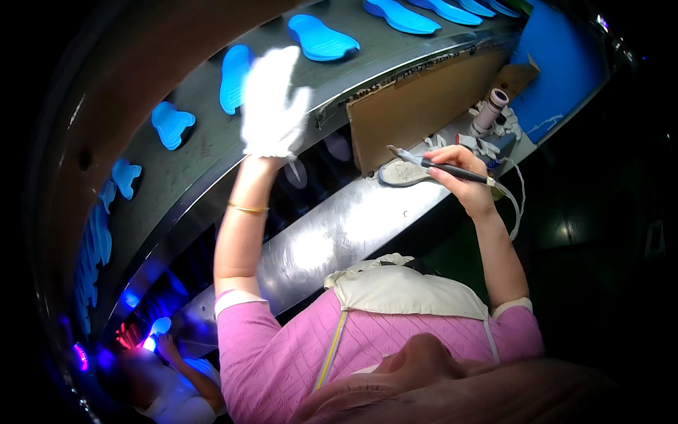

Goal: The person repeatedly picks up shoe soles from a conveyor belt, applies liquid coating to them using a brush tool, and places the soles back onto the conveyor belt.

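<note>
My left hand (274, 106), in a white glove, stretches over the dark conveyor belt (205, 134). Its fingers point up with the thumb apart, and motion blurs it a little. It overlaps the edge of a blue shoe sole (234, 79); whether it touches the sole I cannot tell. A second blue sole (323, 39) lies just to the right. My bare right hand (459, 173) grips a pen-shaped tool (452, 170) with a dark handle, a pale collar and a thin tip, trailing a whitish cord. Beneath the tip lies a sole-shaped piece (405, 172) with a pale, rough top.
More blue soles (171, 125) line the curved belt. A metal ledge (318, 244) runs below it, with a cardboard sheet (424, 99) standing behind. A pinkish bottle (489, 111) and crumpled white gloves (480, 146) sit at right. Another person (176, 392) works at lower left under blue light.
</note>
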A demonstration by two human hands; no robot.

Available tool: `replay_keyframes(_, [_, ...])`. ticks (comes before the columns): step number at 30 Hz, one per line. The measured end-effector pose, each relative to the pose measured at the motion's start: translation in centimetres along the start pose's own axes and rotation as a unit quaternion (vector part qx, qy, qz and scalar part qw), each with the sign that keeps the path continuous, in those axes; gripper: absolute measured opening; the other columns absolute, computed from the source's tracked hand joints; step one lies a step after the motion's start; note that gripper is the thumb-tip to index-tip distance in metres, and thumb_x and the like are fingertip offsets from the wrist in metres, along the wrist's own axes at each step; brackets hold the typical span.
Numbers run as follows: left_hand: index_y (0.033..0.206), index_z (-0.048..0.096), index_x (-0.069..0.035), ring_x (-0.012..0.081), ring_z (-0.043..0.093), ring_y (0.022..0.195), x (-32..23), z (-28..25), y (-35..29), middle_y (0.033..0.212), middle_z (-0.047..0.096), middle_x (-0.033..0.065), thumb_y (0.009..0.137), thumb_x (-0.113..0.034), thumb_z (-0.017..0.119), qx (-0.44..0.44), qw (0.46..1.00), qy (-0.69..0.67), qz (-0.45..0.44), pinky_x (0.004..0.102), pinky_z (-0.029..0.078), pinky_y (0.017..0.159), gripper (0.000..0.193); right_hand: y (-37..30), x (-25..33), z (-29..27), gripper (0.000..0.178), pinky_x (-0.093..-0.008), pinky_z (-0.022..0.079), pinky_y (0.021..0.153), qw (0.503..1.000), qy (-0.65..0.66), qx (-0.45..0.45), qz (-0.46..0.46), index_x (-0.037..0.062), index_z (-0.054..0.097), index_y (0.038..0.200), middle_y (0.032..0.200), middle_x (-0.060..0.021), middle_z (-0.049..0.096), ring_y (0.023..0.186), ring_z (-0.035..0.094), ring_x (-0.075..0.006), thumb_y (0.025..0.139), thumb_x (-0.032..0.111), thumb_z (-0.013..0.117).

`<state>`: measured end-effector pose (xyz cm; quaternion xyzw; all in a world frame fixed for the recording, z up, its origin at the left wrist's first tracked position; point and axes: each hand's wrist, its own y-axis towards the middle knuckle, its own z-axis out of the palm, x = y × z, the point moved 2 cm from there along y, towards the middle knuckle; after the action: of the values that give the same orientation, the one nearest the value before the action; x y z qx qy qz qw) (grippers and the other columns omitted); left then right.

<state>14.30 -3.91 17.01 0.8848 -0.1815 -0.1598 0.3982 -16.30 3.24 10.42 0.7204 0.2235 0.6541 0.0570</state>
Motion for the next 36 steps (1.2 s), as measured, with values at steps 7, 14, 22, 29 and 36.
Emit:
replay_keyframes(7, [0.091,0.067,-0.009,0.0266,0.059,0.087,7.3,-4.0,-3.6,0.086,0.062,0.0089,0.074,-0.018,0.068,0.08,0.984,0.157,-0.019,0.0443,0.037,0.095,0.019,-1.2,-2.7,4.1,0.018,-0.0218,0.049,0.078,0.996,0.048,0.065,0.035,0.0009,0.062,0.095,0.097,-0.0054,0.065,0.086,0.061,-0.0088,0.079,0.002,0.07])
replay_keyframes(14, [0.095,0.067,-0.003,0.0232,0.059,0.098,-0.3,-11.6,-3.6,0.105,0.062,0.0132,0.096,-0.027,0.046,-0.278,0.897,-0.293,-0.18,0.0356,0.046,0.09,0.033,-2.2,-5.3,2.8,0.016,-0.0223,0.047,0.074,0.995,0.032,0.041,0.084,0.0046,0.062,0.093,0.09,-0.0022,0.064,0.081,0.059,-0.0081,0.079,0.004,0.07])
replay_keyframes(22, [0.061,0.047,-0.007,0.018,0.039,0.06,-4.1,-7.1,-5.6,0.066,0.044,0.009,0.092,-0.039,0.041,-0.032,0.527,-0.805,-0.271,0.0301,0.033,0.057,0.045,-1.6,-5.9,3.1,0.016,-0.02,0.047,0.068,0.99,0.107,-0.027,0.091,0.0029,0.058,0.09,0.083,-0.0016,0.062,0.076,0.058,-0.007,0.079,0.003,0.07])
replay_keyframes(29, [0.133,0.045,-0.013,0.0345,0.056,0.11,-8.4,2.8,-15.9,0.127,0.053,0.0173,0.077,-0.079,0.039,0.097,0.326,-0.829,-0.444,0.0587,0.043,0.096,0.086,-0.8,-1.0,5.4,0.014,-0.0192,0.046,0.065,0.982,0.175,0.036,0.066,0.0041,0.056,0.09,0.08,-0.0016,0.061,0.072,0.057,-0.0054,0.081,0.001,0.067])
replay_keyframes(36, [0.133,0.044,-0.013,0.0326,0.056,0.11,-11.9,5.0,-15.2,0.125,0.053,0.0153,0.082,-0.076,0.035,-0.022,0.312,-0.821,-0.478,0.0528,0.046,0.095,0.082,0.8,-1.2,6.6,0.016,-0.0203,0.049,0.073,0.995,0.099,0.005,0.001,0.0031,0.056,0.094,0.09,-0.0053,0.065,0.08,0.061,-0.0069,0.082,-0.003,0.065])
